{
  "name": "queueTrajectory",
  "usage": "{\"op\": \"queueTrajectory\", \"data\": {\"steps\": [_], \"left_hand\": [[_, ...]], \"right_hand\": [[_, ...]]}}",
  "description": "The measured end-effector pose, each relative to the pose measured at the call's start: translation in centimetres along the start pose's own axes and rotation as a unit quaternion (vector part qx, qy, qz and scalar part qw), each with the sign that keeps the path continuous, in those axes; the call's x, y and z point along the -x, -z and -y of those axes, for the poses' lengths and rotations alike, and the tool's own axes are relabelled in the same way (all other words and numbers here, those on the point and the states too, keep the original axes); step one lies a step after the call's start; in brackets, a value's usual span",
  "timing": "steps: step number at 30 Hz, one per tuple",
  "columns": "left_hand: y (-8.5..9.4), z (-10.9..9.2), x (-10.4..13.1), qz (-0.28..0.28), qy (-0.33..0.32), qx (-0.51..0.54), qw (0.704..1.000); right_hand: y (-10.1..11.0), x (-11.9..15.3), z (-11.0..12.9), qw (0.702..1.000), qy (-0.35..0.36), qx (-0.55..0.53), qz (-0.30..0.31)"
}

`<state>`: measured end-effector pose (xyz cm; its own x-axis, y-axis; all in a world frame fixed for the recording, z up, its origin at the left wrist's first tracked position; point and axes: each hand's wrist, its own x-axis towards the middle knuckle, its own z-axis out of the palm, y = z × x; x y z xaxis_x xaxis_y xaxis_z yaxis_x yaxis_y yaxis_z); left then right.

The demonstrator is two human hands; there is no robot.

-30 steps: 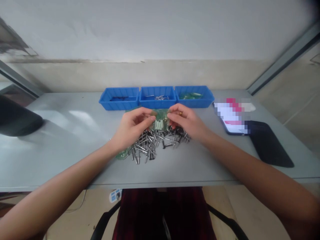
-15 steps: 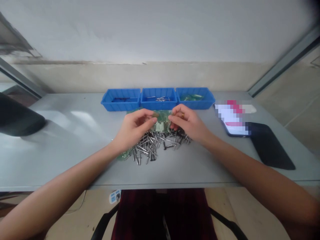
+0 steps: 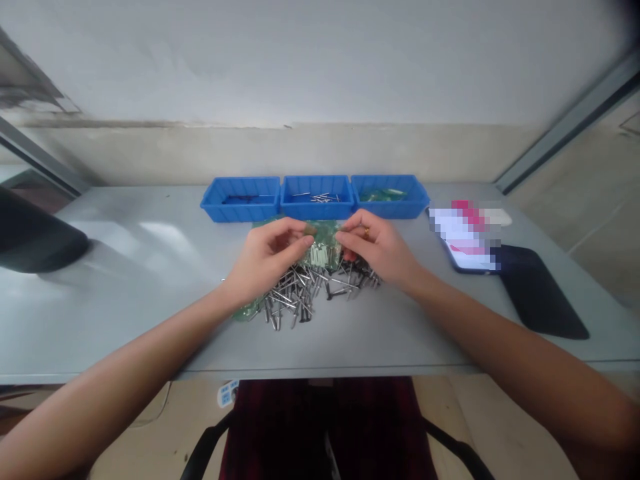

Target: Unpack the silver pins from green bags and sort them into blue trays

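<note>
A green see-through plastic bag (image 3: pixel 323 243) is pinched between my two hands, with pale pieces showing through it. My left hand (image 3: pixel 270 257) grips its left side between thumb and fingers. On its right side, my right hand (image 3: pixel 377 245), with a ring on one finger, holds it the same way. Below the hands lies a pile of silver and black rivets or screws (image 3: pixel 295 297) on the grey table (image 3: pixel 380 340). Another piece of green plastic (image 3: pixel 247 311) sticks out at the pile's left, partly hidden by my left wrist.
Three blue bins stand behind the hands: the left (image 3: pixel 240 212) with dark pieces, the middle (image 3: pixel 317 208) with silver pins, the right (image 3: pixel 390 207) with green bags. A phone (image 3: pixel 463 243) and black flat object (image 3: pixel 545 293) lie right; a dark cylinder (image 3: pixel 37 233) is left.
The hands and the bag have hardly moved; the bag's lower edge hangs slightly lower over the pile. The view has shifted very slightly.
</note>
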<state>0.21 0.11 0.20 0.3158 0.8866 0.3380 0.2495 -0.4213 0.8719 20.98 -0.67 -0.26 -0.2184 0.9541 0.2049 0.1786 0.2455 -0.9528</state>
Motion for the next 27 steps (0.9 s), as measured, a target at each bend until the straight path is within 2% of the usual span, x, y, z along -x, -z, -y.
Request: {"op": "queueTrajectory", "data": {"steps": [8,13,18,21,27], "left_hand": [[-0.07,0.01,0.04,0.010,0.000,-0.031,0.999],[-0.02,0.23,-0.03,0.004,-0.020,-0.030,0.999],[0.17,0.10,-0.20,-0.023,-0.055,-0.055,0.997],[0.26,-0.12,-0.32,-0.012,-0.020,-0.061,0.998],[0.06,-0.08,-0.30,0.028,0.037,0.015,0.999]], "right_hand": [[0.01,0.30,0.05,0.996,0.028,0.089,0.000],[-0.02,0.28,0.13,0.996,0.038,0.077,-0.017],[-0.04,0.18,0.19,0.999,0.031,0.008,-0.007],[0.04,0.09,0.12,0.999,0.026,-0.027,-0.002],[0.15,0.01,0.06,0.999,0.013,-0.050,-0.005]]}}
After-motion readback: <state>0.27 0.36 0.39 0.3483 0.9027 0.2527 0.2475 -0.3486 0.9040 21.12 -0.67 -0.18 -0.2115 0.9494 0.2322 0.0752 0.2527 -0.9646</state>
